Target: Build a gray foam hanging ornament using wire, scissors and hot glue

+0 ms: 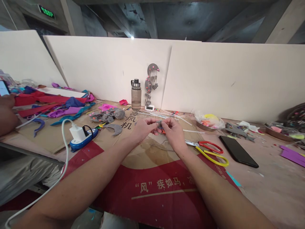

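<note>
The small grey piece (159, 122) is held above the cardboard sheet (147, 156), between the fingertips of both hands. The left hand (143, 128) pinches its left end and the right hand (174, 131) its right end, both closed on it. The scissors (211, 152) lie just beside the right wrist, with the black phone (238, 151) beyond them.

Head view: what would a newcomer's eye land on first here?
The left hand and right hand meet at the centre, both pinching a small grey piece above the red-printed cardboard. Just right of them lie scissors with red and yellow handles and a black phone. Behind, a grey moon-shaped ornament stands against the white board beside a water bottle.
</note>
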### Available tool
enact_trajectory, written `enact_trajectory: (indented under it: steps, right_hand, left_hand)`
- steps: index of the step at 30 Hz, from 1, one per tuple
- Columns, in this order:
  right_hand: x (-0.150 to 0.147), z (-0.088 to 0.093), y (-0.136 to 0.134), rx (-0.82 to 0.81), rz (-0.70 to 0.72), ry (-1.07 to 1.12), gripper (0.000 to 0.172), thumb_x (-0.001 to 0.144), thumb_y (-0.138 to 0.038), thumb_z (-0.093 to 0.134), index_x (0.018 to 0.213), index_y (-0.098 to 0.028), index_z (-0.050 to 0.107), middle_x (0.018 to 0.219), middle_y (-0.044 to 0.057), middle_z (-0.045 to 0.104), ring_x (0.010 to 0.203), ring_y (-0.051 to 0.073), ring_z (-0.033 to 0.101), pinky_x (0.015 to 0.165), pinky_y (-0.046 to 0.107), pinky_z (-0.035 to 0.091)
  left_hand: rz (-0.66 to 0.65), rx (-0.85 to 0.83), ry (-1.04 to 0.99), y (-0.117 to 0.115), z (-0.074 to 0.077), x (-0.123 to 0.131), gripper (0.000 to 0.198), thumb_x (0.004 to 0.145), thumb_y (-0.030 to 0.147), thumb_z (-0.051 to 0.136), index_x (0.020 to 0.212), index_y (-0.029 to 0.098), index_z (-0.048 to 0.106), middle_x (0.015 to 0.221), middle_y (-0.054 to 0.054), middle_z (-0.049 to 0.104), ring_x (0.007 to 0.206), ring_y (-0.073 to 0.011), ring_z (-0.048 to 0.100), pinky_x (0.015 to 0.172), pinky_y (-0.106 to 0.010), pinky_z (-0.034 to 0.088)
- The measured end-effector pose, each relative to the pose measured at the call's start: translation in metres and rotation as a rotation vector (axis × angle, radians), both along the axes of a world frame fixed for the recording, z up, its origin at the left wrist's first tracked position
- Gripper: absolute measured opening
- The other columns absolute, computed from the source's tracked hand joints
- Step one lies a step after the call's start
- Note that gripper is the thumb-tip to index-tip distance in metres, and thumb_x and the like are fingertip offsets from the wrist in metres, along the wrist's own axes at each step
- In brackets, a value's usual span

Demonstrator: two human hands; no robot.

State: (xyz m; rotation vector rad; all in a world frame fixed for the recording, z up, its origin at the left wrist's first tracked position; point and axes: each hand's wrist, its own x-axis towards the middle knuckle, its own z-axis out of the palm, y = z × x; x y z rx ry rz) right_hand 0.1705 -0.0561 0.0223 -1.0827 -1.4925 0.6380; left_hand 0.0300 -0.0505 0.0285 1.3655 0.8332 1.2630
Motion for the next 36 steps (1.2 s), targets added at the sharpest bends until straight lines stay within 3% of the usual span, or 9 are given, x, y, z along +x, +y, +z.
enact_trajectory:
  steps: [10,18,25,36]
  right_hand:
    - [0.000,0.004,0.000,-0.011,-0.036,-0.084,0.011,0.073,-0.030,0.056,0.070,-0.020,0.055,0.061,-0.003,0.053,0.056,0.012,0.047,0.055,0.025,0.037]
    - [0.007,-0.006,0.007,-0.148,0.109,-0.007,0.034,0.076,-0.043,0.057,0.101,-0.019,0.057,0.072,-0.003,0.056,0.061,0.012,0.049,0.055,0.024,0.039]
    - [0.009,-0.014,0.010,-0.168,0.118,-0.033,0.029,0.077,-0.042,0.056,0.095,-0.019,0.057,0.069,-0.003,0.053,0.062,0.011,0.046,0.056,0.024,0.037]
    - [0.008,-0.013,0.008,-0.167,0.164,-0.050,0.024,0.077,-0.040,0.055,0.088,-0.019,0.060,0.069,-0.002,0.056,0.058,0.011,0.045,0.057,0.025,0.038]
  left_hand:
    - [0.083,0.238,0.261,-0.004,-0.002,-0.004,0.014,0.074,0.025,0.067,0.083,0.015,0.068,0.066,-0.002,0.067,0.056,-0.0115,0.063,0.053,-0.022,0.050]
    - [0.092,-0.010,-0.042,0.011,-0.008,-0.008,0.018,0.069,0.026,0.071,0.079,0.014,0.062,0.065,0.001,0.060,0.055,-0.0100,0.062,0.040,-0.018,0.032]
    - [0.034,-0.110,-0.104,0.009,-0.006,-0.007,0.023,0.068,0.022,0.071,0.087,0.014,0.061,0.069,0.000,0.063,0.060,-0.0122,0.064,0.045,-0.019,0.037]
    - [-0.018,-0.054,-0.007,0.010,-0.007,-0.010,0.031,0.068,0.030,0.076,0.094,0.015,0.068,0.073,-0.002,0.066,0.061,-0.0113,0.062,0.048,-0.021,0.043]
